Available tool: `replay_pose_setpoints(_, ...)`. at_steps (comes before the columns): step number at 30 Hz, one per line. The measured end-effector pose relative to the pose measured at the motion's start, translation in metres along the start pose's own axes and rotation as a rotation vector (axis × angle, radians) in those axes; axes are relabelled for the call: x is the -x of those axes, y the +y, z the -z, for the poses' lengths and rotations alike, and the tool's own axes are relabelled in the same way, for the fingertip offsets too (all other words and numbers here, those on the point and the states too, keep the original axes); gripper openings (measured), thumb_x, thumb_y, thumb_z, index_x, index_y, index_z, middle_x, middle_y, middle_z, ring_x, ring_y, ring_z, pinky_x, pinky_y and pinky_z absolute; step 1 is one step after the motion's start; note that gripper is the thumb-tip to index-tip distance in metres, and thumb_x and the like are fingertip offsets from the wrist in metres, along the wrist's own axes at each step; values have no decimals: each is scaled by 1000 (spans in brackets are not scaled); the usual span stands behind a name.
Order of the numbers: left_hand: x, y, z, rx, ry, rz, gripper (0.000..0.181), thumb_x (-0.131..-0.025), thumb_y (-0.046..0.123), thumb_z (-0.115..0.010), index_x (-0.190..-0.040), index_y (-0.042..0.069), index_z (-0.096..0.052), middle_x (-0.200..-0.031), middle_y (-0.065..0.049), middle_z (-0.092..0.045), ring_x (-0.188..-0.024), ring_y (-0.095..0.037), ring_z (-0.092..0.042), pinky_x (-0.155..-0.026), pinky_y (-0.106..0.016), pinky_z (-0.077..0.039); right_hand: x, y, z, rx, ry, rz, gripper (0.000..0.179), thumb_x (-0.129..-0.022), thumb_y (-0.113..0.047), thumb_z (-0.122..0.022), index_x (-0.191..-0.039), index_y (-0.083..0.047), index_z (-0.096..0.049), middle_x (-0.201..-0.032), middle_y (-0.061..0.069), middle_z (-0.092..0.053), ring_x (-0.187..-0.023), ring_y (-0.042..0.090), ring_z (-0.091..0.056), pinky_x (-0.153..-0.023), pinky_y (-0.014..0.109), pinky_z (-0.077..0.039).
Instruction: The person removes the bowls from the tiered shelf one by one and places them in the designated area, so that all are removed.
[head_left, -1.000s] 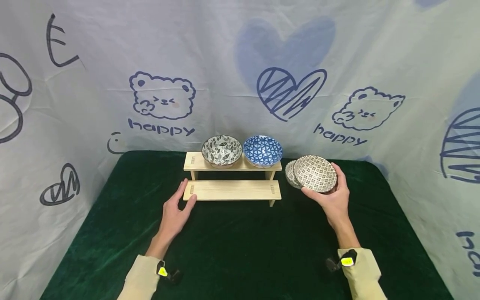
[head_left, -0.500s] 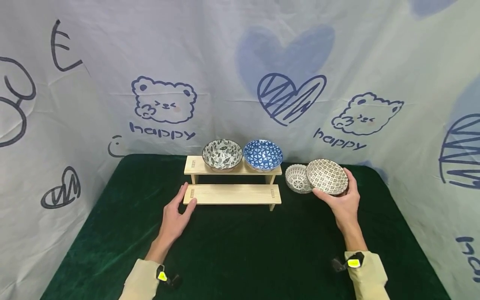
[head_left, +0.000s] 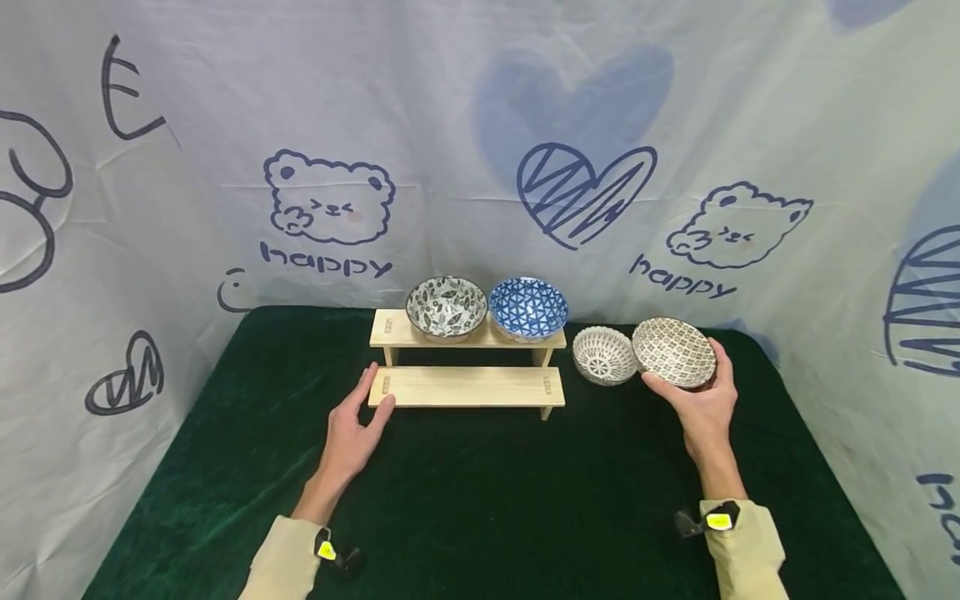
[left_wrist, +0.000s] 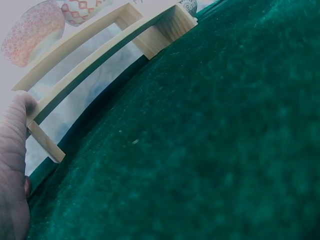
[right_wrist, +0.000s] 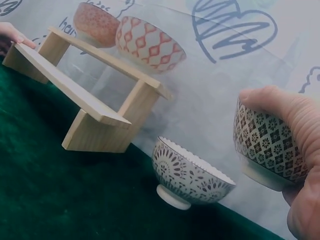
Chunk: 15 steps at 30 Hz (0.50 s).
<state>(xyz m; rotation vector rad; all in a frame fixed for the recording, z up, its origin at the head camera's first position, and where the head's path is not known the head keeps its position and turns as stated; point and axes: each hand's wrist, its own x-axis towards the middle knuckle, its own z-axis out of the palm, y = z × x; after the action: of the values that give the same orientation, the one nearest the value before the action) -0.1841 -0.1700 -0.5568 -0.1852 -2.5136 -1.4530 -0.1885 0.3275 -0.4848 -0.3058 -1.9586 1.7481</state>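
My right hand point(head_left: 707, 410) grips a brown-and-cream patterned bowl point(head_left: 673, 352) by its right side, thumb at the near rim; the right wrist view shows dark diamond shapes on its outer wall point(right_wrist: 267, 142). Just left of it sits a grey-and-white bowl point(head_left: 604, 357) with a scalloped rim, standing on its foot beside the stand. My left hand point(head_left: 349, 433) touches the left end of a two-step wooden stand point(head_left: 467, 387), its fingers fairly straight and the thumb at the front edge. In the left wrist view that thumb point(left_wrist: 22, 105) meets the lower board's end.
On the stand's upper step are a black-and-white leaf-patterned bowl point(head_left: 446, 310) and a blue-and-white bowl point(head_left: 528, 310), side by side. Dark green cloth point(head_left: 480, 500) covers the table. A pale printed curtain point(head_left: 450, 125) hangs close behind the stand.
My right hand has moved right with the brown-and-cream bowl, from over the grey-and-white bowl to beside it, uncovering that bowl. My left hand stays at the stand's end.
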Motion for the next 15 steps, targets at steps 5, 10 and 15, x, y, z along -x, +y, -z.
replay_pose_setpoints(5,-1,0,0,-7,0,-7,68,-105,37,-65,-161,9,-40,-166,-10,-39,-154,-30,-35,-123,-57,-30,-4,6,3,4,22,-7,104,-74,3,-92,-159,-23,-38,-160,5,-40,-142,22,-40,-121,39,-38)
replay_pose_setpoints(10,-1,-1,0,-7,-2,-7,68,-105,37,-65,-161,9,-40,-166,-9,-39,-154,-30,-35,-123,-57,-30,-6,14,6,13,51,-18,103,-72,3,-93,-157,-24,-41,-158,5,-42,-140,21,-41,-122,40,-36)
replay_pose_setpoints(15,0,0,0,-1,0,-5,67,-105,38,-64,-161,10,-41,-166,-10,-39,-154,-29,-35,-124,-56,-29,-7,22,8,49,77,-45,104,-73,0,-94,-157,-25,-40,-159,5,-41,-140,22,-40,-122,40,-36)
